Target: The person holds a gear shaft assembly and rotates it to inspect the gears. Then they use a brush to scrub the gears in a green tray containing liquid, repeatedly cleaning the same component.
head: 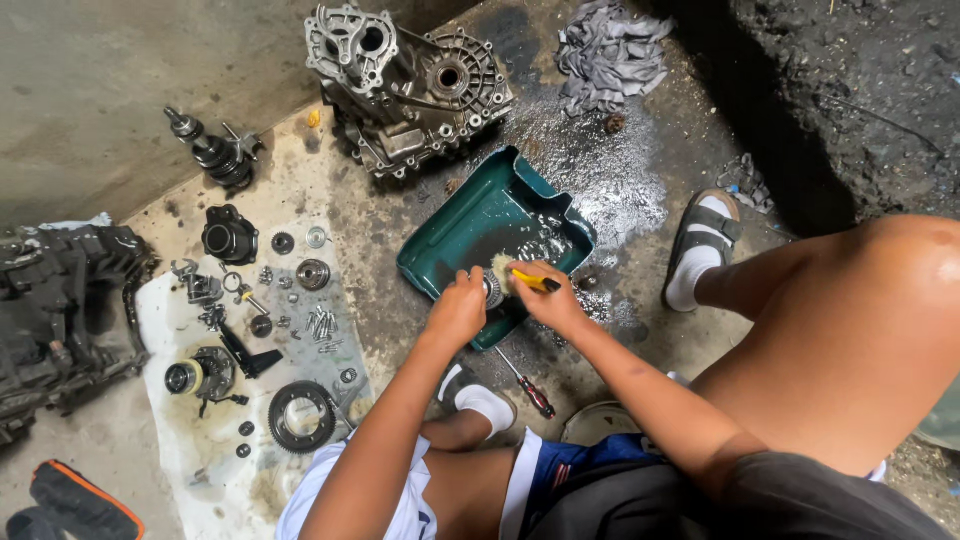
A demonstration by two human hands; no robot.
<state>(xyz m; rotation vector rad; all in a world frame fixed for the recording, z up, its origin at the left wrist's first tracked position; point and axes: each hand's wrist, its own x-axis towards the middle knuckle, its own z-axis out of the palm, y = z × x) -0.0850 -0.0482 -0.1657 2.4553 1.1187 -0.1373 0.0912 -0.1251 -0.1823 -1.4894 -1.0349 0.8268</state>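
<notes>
- Left hand (pixel 457 308) is curled tight around a small round metal part (pixel 493 290), holding it over the near edge of the green tray (pixel 470 225).
- Right hand (pixel 545 296) is closed on a brush with a yellow handle (pixel 533 281), its pale bristles pressed against that same metal part.
- The tray sits in the middle of the concrete floor (pixel 80 90), tilted, with dark liquid pooled in its near end.
- Just near of the tray, a screwdriver with a red and black handle (pixel 531 390) lies flat on the floor, close to the person's white-socked foot (pixel 480 398).
- Far from the tray stands a big grey metal gearbox housing (pixel 400 85), open face towards us.
- Far right, a crumpled grey rag (pixel 608 50) lies on the wet patch of floor.
- Right of the tray, the other foot in a grey sandal (pixel 702 245) is planted on the floor.
- On the left, a dirty white cloth (pixel 190 440) carries small parts: a large toothed ring gear (pixel 302 416), a pile of bolts (pixel 320 323), bearings and washers.
- Far left, a geared shaft (pixel 212 150) lies on the floor beyond a black round cover (pixel 229 237).
- At the left edge, another dark housing (pixel 60 310) rests well apart from the hands.
</notes>
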